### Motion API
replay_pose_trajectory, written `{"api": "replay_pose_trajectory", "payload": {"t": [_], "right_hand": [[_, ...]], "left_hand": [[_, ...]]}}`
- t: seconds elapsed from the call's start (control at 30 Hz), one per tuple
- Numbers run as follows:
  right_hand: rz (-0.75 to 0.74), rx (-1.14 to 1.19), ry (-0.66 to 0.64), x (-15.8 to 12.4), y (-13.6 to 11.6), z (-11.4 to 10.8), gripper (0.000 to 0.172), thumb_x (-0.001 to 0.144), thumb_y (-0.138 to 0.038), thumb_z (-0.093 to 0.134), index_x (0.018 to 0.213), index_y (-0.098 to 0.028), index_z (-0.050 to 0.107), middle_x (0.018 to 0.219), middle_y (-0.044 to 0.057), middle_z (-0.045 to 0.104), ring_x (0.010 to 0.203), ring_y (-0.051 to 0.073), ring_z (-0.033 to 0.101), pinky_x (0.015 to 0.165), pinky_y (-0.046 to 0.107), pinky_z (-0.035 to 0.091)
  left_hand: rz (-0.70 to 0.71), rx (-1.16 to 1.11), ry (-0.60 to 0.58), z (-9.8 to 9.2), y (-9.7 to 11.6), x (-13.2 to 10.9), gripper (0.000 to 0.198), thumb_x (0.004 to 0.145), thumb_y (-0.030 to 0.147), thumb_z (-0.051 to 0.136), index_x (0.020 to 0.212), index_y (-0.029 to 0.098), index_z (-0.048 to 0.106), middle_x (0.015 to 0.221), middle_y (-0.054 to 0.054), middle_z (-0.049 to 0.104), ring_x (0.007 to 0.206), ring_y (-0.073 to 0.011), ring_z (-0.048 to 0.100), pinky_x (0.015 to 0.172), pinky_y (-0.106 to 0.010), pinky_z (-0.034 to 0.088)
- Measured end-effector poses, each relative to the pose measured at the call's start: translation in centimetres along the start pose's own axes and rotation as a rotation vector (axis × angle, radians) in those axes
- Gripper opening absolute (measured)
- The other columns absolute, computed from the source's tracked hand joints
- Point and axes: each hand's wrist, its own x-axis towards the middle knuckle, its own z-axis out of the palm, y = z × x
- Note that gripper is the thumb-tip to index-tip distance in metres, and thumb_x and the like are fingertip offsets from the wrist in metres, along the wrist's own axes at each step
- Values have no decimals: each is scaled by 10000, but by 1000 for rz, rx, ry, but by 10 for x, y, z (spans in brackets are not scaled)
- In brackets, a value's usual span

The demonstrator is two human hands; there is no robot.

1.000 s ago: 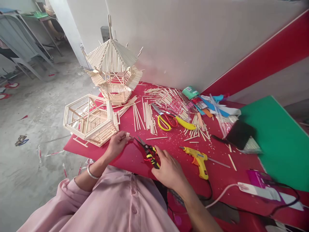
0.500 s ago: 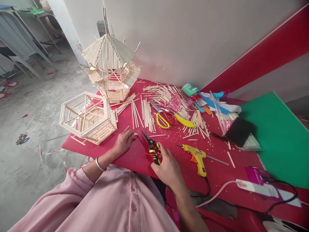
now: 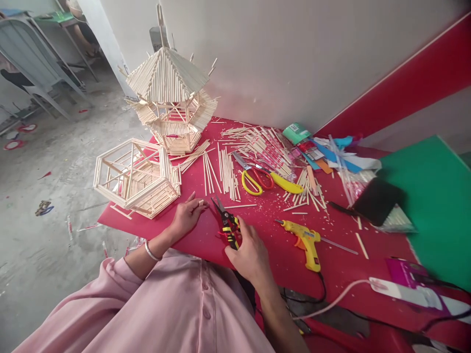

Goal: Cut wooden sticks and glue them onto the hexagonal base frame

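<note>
My right hand [image 3: 250,250] grips yellow-and-black pruning shears [image 3: 227,223], their narrow blades parted and pointing up and left. Just left of the blade tips, my left hand [image 3: 187,215] is closed in a pinch over the red tabletop [image 3: 209,240]. A tiny pale piece of stick [image 3: 201,202] shows at its fingertips, largely covered by them. Beyond the left hand stands a hexagonal frame of wooden sticks [image 3: 138,196]. Behind the shears lies a single loose stick [image 3: 241,206].
A stick-built pagoda [image 3: 167,81] stands at the back left. Several sticks [image 3: 228,171] and yellow-and-red-handled scissors [image 3: 251,182] lie mid-table. On the right are a yellow glue gun [image 3: 303,240] with its cord, a black object [image 3: 379,201], a white power strip [image 3: 401,292] and a green board [image 3: 437,196].
The shears and my right hand have shifted slightly left, bringing the blades closer to my left hand. My left fingers have drawn in a little. The camera view has turned slightly.
</note>
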Motion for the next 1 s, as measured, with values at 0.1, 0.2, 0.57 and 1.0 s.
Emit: {"api": "replay_pose_trajectory", "payload": {"t": [0.1,0.2,0.57,1.0], "right_hand": [[-14,-30,16,-1,-2,2,803,709,-251,585,1463,-128,338,1159,139,570,1075,294,565,906,399,435],[-8,-77,32,-2,-4,5,802,714,-252,591,1462,-117,336,1142,148,568,1080,312,552,908,415,424],[-11,-80,41,-2,-3,6,805,715,-246,618,1459,-134,330,1125,140,571,1060,308,550,884,412,420],[-40,-137,5,1,-1,5,800,723,-266,617,1460,-116,344,1116,144,570,1046,306,564,876,401,419]], "left_hand": [[12,-7,-1,-1,1,-1,241,927,285,486,837,192,689,873,14,764,774,-160,716,1200,-519,273],[20,-12,-5,-2,1,0,248,925,291,489,840,195,701,858,17,763,741,-153,708,1201,-522,266],[-78,50,13,-10,6,-13,215,910,332,500,916,218,682,937,-26,769,918,-218,714,1014,-410,483],[-181,852,140,-39,12,-22,195,901,232,477,853,222,665,601,-29,643,523,-172,528,499,-271,190]]}}
